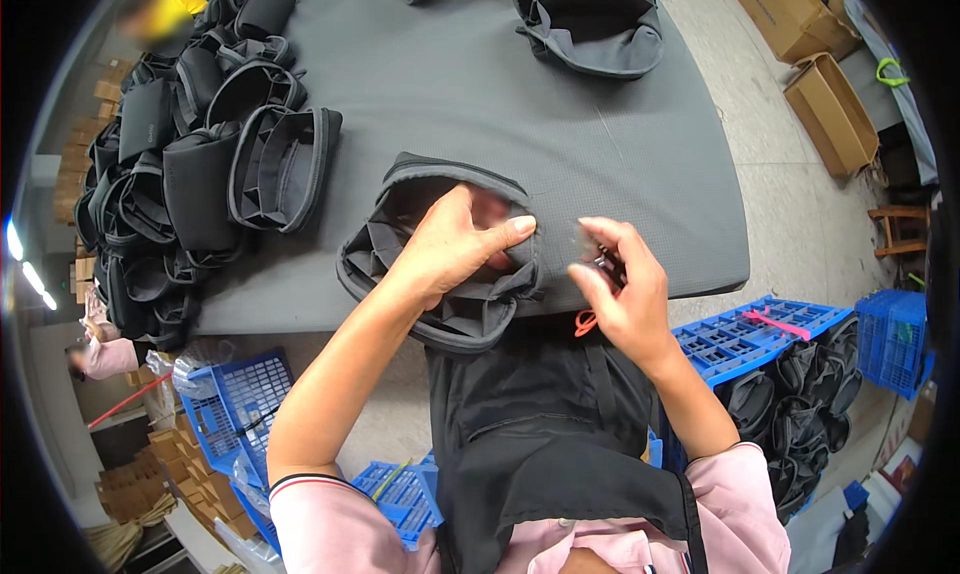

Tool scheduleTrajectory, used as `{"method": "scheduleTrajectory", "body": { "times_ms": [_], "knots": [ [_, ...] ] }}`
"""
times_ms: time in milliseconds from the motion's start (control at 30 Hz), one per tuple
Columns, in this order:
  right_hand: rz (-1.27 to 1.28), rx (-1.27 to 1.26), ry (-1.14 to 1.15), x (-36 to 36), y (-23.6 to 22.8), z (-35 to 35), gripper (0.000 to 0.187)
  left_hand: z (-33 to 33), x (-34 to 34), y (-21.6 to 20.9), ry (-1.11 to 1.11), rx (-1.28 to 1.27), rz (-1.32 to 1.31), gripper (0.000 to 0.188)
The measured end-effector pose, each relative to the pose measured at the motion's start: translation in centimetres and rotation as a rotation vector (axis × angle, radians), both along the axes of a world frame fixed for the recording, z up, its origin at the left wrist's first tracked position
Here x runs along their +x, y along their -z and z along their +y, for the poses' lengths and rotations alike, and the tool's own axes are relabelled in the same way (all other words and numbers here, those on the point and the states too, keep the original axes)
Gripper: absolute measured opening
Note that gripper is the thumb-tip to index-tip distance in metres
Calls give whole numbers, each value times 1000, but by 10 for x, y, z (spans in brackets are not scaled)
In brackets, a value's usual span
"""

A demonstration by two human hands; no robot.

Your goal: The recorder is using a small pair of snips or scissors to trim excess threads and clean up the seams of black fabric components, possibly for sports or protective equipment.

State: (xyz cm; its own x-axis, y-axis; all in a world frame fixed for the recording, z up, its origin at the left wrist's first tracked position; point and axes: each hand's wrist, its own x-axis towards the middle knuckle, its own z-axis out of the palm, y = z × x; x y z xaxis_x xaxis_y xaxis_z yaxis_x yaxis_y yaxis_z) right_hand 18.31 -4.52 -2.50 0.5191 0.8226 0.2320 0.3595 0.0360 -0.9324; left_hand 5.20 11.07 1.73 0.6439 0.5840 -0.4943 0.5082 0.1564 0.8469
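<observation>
A black zip-edged pouch (480, 319) with inner dividers lies open at the near edge of the table, its front overhanging slightly. My left hand (455, 239) grips its right rim, thumb on the edge and fingers inside. Just right of the pouch, apart from it, my right hand (630, 294) is closed around a small dark metal tool, which looks like thread snips (604, 262); the fingers partly hide it. An orange loop (585, 322) hangs below that hand.
Many similar black pouches (205, 174) are heaped along the table's left side. Another pouch (590, 24) stands at the far edge of the grey table (660, 194). Blue crates (760, 334) holding pouches stand right; cardboard boxes (830, 114) lie beyond. Other people are at far left.
</observation>
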Motion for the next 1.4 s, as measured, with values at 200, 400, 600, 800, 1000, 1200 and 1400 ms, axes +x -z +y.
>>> {"method": "scheduleTrajectory", "body": {
  "times_ms": [200, 400, 600, 800, 1000, 1200, 1400],
  "knots": [
    [-371, 24, -43, 5, -7, -3, 32, 2, 1, -1, 13, -2, 25, 55],
    [-594, 38, -94, 8, -13, 3, 31, 0, 2, -3, 10, -2, 0, 56],
    [-669, 68, -74, 5, -8, 0, 30, 0, 3, -3, 8, -4, 13, 57],
    [237, -8, -62, -3, -4, 4, 27, 4, 0, -3, 52, 45, 163, 41],
    [487, -41, -141, -6, 4, 36, 31, 5, -3, -30, 236, 313, 226, 44],
    [377, -39, -147, -9, -7, 53, 23, -20, -15, -27, 671, 821, 286, 44],
    [414, 2, -49, -4, 17, 41, 21, -7, 6, -12, 657, 738, 378, 23]
  ]
}}
